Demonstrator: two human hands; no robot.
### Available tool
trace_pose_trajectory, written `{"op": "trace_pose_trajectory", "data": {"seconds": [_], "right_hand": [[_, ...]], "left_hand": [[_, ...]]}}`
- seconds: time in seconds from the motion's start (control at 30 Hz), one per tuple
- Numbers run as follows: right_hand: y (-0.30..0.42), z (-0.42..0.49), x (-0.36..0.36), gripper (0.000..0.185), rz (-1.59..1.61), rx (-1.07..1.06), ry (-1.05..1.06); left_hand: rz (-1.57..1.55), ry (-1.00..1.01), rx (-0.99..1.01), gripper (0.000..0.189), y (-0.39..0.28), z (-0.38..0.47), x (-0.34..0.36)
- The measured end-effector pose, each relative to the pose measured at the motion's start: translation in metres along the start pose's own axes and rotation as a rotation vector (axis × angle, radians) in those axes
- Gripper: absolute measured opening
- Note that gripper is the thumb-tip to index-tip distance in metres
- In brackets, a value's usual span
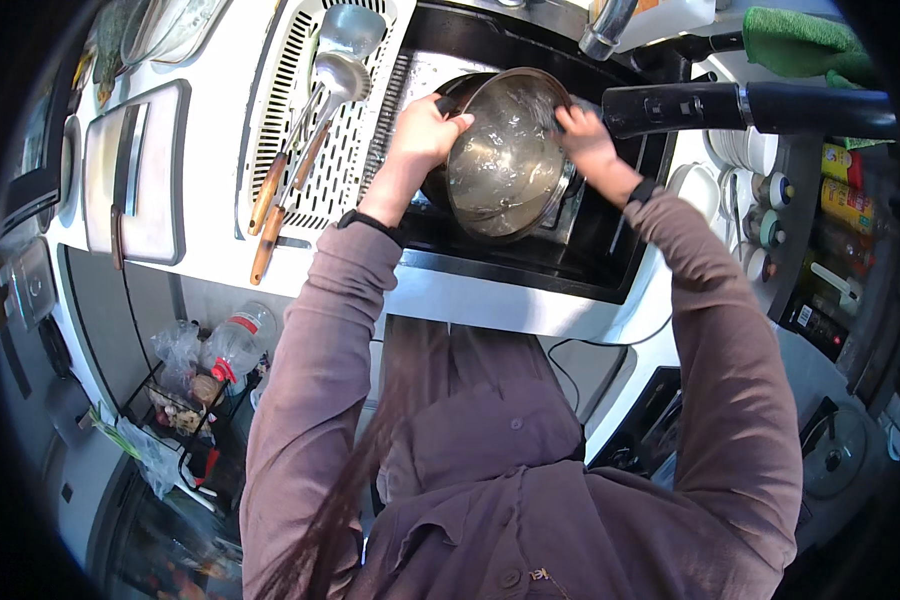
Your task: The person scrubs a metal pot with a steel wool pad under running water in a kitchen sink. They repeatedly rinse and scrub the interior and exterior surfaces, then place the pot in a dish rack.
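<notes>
A round metal pan or pot (506, 172) with a wet, shiny inside is tilted over the black sink (600, 277). At its upper left, my left hand (429, 133) grips a black handle, the thumb lying by the rim. My right hand (591, 142) is at the upper right part of the rim, its fingers closed on a blurred scrubber (544, 112) against the inner wall. Part of a dark vessel shows behind the pan; whether it belongs to the pan I cannot tell.
A white slotted rack (337, 169) at the sink's left holds a metal ladle (343, 77) and other wooden-handled utensils. Farther left, a knife (125, 180) lies on a cutting board (166, 180). The faucet (607, 30) and a black pan handle (742, 109) extend over the sink's right side.
</notes>
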State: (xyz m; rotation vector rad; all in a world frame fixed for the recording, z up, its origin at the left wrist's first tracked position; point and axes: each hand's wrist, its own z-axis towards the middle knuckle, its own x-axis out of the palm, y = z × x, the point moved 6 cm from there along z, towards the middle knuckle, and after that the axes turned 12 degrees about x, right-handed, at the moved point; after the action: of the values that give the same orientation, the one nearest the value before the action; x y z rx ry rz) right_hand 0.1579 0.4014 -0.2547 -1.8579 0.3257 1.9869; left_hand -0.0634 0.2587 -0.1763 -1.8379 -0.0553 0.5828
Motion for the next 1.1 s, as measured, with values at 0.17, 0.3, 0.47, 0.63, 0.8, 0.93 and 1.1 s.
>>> {"op": "trace_pose_trajectory", "data": {"seconds": [0.17, 0.3, 0.47, 0.63, 0.8, 0.93, 1.1], "right_hand": [[0.067, -0.076, 0.017, 0.031, -0.031, 0.185, 0.578], [0.073, -0.075, 0.015, 0.042, 0.023, 0.169, 0.781], [0.015, 0.0, -0.022, 0.028, -0.199, 0.066, 0.068], [0.041, -0.039, 0.0, 0.028, -0.327, 0.064, 0.517], [0.088, -0.081, 0.023, 0.043, 0.136, 0.177, 0.857], [0.067, -0.047, 0.035, 0.035, -0.138, 0.091, 0.714], [0.036, 0.02, -0.005, 0.019, -0.203, -0.109, -0.09]], "left_hand": [[0.067, -0.146, 0.027, 0.025, 0.011, -0.009, -0.007], [0.034, -0.19, 0.212, 0.024, 0.004, -0.013, -0.006], [-0.076, -0.086, -0.041, 0.027, 0.02, -0.022, -0.007], [-0.009, -0.116, -0.009, 0.027, 0.015, -0.031, -0.009], [-0.077, -0.137, -0.084, 0.028, 0.016, -0.038, -0.006], [-0.159, -0.138, -0.165, 0.025, 0.022, -0.045, -0.006], [-0.153, -0.11, -0.216, 0.029, 0.024, -0.045, -0.008]]}}
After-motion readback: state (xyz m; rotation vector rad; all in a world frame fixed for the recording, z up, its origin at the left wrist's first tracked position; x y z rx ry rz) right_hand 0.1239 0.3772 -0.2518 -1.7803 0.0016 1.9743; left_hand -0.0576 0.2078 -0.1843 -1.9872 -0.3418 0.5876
